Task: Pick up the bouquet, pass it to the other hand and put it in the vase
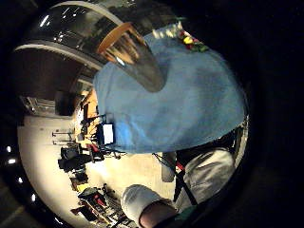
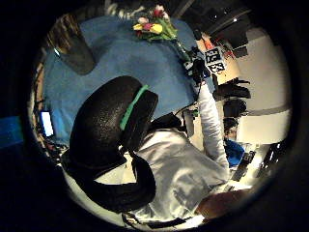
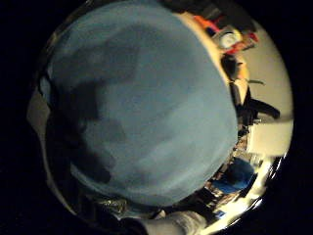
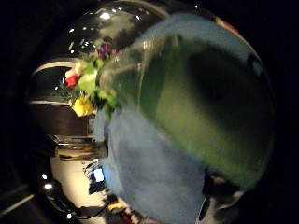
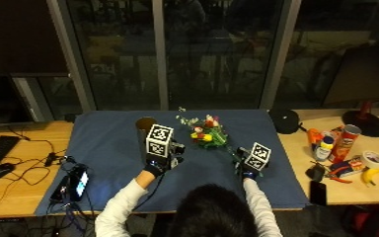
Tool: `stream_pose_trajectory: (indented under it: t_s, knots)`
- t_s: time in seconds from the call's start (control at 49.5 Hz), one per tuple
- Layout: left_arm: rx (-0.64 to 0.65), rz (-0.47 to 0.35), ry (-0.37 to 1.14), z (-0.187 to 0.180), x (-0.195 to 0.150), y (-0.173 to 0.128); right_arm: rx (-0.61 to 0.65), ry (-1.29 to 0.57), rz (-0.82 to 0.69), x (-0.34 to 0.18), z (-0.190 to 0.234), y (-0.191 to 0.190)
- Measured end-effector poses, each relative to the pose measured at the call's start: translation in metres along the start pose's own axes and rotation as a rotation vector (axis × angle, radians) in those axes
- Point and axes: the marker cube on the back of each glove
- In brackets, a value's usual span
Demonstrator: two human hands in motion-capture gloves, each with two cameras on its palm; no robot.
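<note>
I see my right hand gripping the bouquet by its stems, blooms angled toward the vase; I cannot tell my left hand's grip.

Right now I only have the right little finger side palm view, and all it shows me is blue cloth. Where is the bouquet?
Observer: The bouquet is in the right hand, which grips its stems. The flowers point toward the middle of the cloth.
Operator: And the vase, where is it?
Observer: The vase stands upright on the cloth, just beyond the left hand, with nothing in it yet.
</note>
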Motion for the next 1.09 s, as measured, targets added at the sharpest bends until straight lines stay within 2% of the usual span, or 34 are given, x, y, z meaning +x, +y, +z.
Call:
stream_pose_trajectory:
  t_s: [0.04,0.101,0.222,0.364,0.404,0.505,0.586,0.627,0.707,0.788,0.889,0.99,1.092]
  knots:
    - [-0.010,0.000,0.013,0.002,-0.001,-0.001,0.016,-0.104,-0.031,-0.005,-0.004,-0.004]
    - [-0.028,0.002,0.034,0.003,-0.001,-0.001,-0.027,-0.247,-0.030,-0.009,-0.005,-0.004]
    - [0.011,-0.014,0.097,-0.004,-0.002,-0.004,-0.140,-0.398,0.151,-0.016,-0.032,0.021]
    - [0.132,-0.023,0.216,-0.017,-0.003,-0.017,-0.076,-0.723,0.054,-0.048,-0.072,0.022]
    - [0.160,-0.020,0.285,-0.021,-0.002,-0.023,-0.067,-0.811,0.033,-0.056,-0.074,0.018]
    - [0.206,-0.013,0.575,-0.034,0.006,-0.040,-0.024,-0.961,-0.013,-0.075,-0.070,0.003]
    - [0.244,-0.027,0.800,-0.044,0.019,-0.063,0.028,-1.075,-0.079,-0.107,-0.090,0.010]
    - [0.258,-0.034,0.847,-0.048,0.027,-0.074,0.063,-1.116,-0.140,-0.119,-0.095,0.010]
    - [0.259,-0.021,0.888,-0.052,0.046,-0.089,0.020,-1.209,-0.233,-0.142,-0.098,0.015]
    - [0.269,0.002,0.960,-0.057,0.069,-0.101,-0.048,-1.267,-0.208,-0.164,-0.099,0.021]
    - [0.295,0.034,1.037,-0.068,0.095,-0.109,-0.062,-1.290,-0.232,-0.187,-0.096,0.030]
    - [0.313,0.069,1.085,-0.073,0.110,-0.113,-0.080,-1.297,-0.246,-0.201,-0.089,0.039]
    - [0.347,0.060,1.161,-0.076,0.117,-0.116,-0.097,-1.306,-0.245,-0.210,-0.085,0.049]
